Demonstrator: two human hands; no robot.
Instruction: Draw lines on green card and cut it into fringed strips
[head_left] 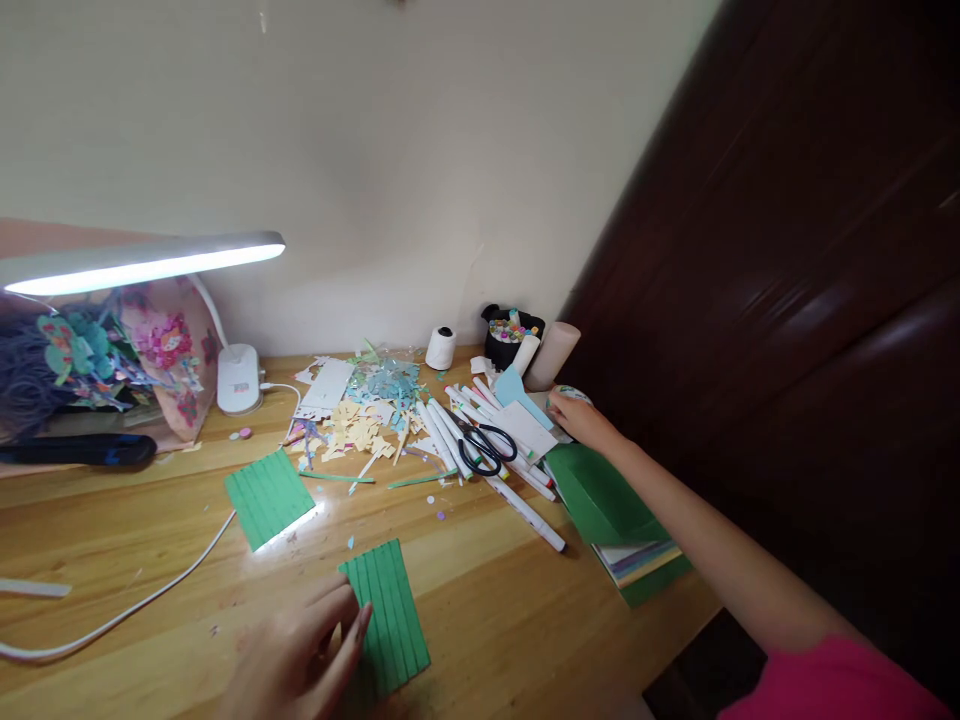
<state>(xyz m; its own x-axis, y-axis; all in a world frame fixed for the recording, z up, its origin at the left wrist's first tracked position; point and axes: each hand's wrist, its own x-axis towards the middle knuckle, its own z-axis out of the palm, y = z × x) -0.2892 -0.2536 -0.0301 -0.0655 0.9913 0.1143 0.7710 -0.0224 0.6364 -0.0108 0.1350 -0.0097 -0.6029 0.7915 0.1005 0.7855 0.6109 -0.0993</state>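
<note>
My left hand, slightly blurred, is loosely closed at the bottom with its fingers curled and nothing showing in them. Its thumb and knuckles are over the left edge of a green paper piece marked with dark parallel lines. A second lined green piece lies farther left. My right hand stretches to the back right, its fingers closed beside a light blue paper scrap. A small patterned item shows behind those fingers; what they grip is hidden. Green paper sheets lie stacked below my right forearm.
Black-handled scissors rest on scattered white markers. Behind them stand a thread spool, a black marker holder and a cardboard tube. Paper scraps spread along the wall. A lit lamp overhangs the left side.
</note>
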